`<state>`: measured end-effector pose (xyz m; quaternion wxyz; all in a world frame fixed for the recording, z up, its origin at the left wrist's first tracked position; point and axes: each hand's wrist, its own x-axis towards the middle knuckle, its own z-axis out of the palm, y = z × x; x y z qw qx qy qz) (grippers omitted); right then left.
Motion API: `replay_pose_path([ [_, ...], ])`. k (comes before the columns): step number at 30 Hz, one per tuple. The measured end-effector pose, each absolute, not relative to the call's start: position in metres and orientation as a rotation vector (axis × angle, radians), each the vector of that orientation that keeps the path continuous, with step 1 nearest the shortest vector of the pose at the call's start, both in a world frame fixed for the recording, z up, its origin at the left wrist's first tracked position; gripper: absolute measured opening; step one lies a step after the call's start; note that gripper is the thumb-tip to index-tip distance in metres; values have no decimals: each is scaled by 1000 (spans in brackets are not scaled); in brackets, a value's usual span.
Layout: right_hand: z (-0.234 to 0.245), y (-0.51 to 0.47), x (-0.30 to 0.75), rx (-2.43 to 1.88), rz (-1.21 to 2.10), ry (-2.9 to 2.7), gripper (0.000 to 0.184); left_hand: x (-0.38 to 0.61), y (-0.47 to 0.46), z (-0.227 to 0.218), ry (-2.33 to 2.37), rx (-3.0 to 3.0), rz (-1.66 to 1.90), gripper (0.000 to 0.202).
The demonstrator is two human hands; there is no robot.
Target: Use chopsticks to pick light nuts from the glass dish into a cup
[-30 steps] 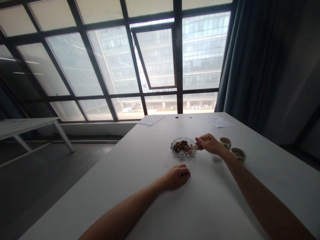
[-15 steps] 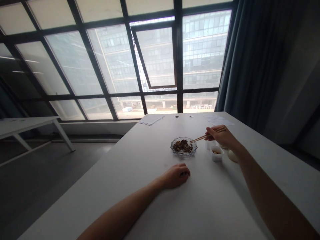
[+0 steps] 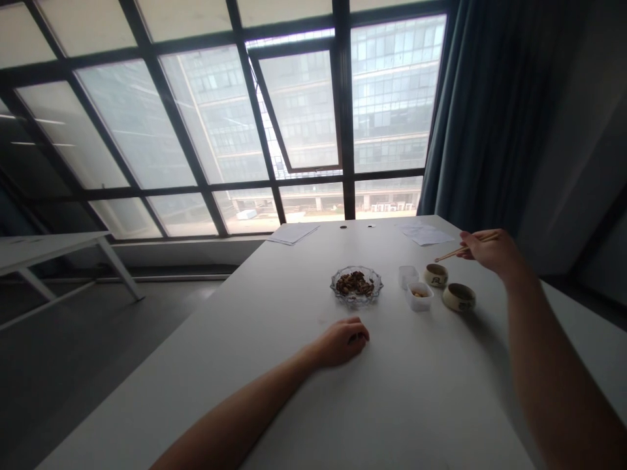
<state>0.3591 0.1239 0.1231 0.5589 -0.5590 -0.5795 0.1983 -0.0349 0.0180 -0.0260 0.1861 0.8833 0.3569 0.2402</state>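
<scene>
Wooden chopsticks [image 3: 458,249] sit pinched in my right hand [image 3: 490,253], raised above the table [image 3: 294,398]; my left hand [image 3: 340,344] rests curled, apparently empty; the glass dish [image 3: 336,286] holds a heap of brown food [image 3: 355,283], the plastic tub [image 3: 419,299] a few pieces.

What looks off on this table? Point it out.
Nothing looks spilled or broken. Only the chopsticks stand out: the right hand holds them raised beyond the ceramic cups, away from the glass dish of food.

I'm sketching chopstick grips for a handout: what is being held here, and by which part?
The right hand grips a pair of thin light-brown wooden chopsticks with its fingers, toward their upper ends. The left hand rests curled, with nothing showing in it.
</scene>
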Motion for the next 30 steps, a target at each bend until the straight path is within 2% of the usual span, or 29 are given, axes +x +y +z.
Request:
replay_pose_path([
  [3, 120, 127, 358, -1427, 385, -1330, 25, -34, 18, -26, 1003, 2484, 674, 19],
  [6, 122, 128, 350, -1323, 405, -1291, 23, -32, 18, -25, 1008, 2479, 672, 18],
  [13, 118, 126, 292, -967, 671, -1259, 40, -32, 17, -23, 996, 2479, 672, 18],
  [19, 85, 126, 227, -862, 897, -1493, 57, -33, 16, -23, 999, 2478, 684, 18],
  [30, 33, 138, 192, -910, 939, -1656, 56, -39, 16, -22, 981, 2483, 691, 19],
])
